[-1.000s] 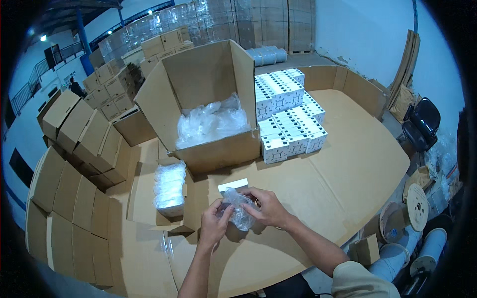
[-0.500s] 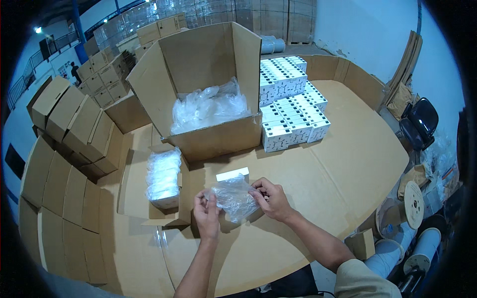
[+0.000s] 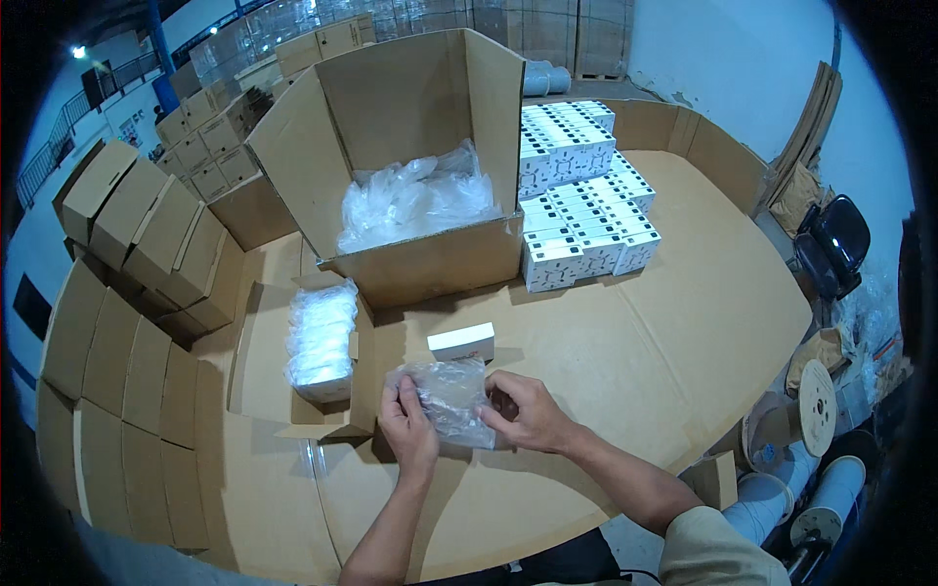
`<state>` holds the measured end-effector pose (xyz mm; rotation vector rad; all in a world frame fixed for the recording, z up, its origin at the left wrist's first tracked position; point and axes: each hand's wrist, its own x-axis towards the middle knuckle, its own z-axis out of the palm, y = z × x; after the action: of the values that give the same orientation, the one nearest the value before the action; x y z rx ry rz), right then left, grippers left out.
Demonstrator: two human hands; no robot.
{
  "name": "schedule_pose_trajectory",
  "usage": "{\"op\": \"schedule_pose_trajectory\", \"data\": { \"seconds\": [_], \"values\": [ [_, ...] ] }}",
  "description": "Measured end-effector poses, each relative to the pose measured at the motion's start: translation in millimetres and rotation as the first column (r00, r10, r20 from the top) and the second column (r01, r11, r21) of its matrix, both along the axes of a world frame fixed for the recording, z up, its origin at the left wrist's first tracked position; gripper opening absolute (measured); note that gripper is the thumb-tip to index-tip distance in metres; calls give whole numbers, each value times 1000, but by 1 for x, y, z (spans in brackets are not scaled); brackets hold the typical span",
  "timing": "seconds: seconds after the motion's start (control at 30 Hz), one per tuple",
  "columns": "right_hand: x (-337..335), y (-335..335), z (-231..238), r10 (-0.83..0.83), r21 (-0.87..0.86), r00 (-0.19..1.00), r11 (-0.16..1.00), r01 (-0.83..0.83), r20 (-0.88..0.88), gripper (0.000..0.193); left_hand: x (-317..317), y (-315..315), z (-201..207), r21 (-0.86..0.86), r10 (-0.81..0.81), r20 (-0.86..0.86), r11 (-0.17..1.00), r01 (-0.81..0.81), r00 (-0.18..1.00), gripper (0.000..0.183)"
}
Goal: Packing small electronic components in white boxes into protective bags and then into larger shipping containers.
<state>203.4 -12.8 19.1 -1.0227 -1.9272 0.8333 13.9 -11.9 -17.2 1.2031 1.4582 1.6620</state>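
In the head view, a clear plastic bag point(image 3: 445, 398) is stretched between the two hands: one side is pinched by the left hand point(image 3: 408, 430), the other by the right hand point(image 3: 532, 412); whether anything is held inside cannot be told. Left of the hands, an open small carton point(image 3: 364, 386) is occupied by a row of plastic-wrapped packets point(image 3: 322, 337). Farther beyond the hands, a tall open carton point(image 3: 430, 269) is heaped with loose clear plastic point(image 3: 420, 203). Just past the bag, a small white box point(image 3: 461, 343) is set between the hands and the tall carton. Beyond the right hand, patterned white boxes point(image 3: 586, 252) are stacked in tiers; well to the left, brown cartons point(image 3: 98, 337) are piled. Below the hands, the table point(image 3: 703, 322) is covered with cardboard; past its right edge, a black chair point(image 3: 835, 239) and a reel point(image 3: 819, 405) are seen.
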Motion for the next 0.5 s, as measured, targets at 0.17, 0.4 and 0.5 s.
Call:
{"op": "schedule_pose_trajectory", "data": {
  "seconds": [0.17,0.4,0.5],
  "values": [
    [-1,3,-24,-114,-324,947,946,11,-301,20,8,-5,7,68,-9,-212,997,24,977,28],
    [5,5,-18,-296,-544,775,836,-72,-558,15,10,-9,18,33,-34,-289,998,45,957,26],
    [7,6,-22,-360,-569,634,808,-156,-684,16,11,-9,14,65,-21,-300,997,42,954,26]
  ]
}}
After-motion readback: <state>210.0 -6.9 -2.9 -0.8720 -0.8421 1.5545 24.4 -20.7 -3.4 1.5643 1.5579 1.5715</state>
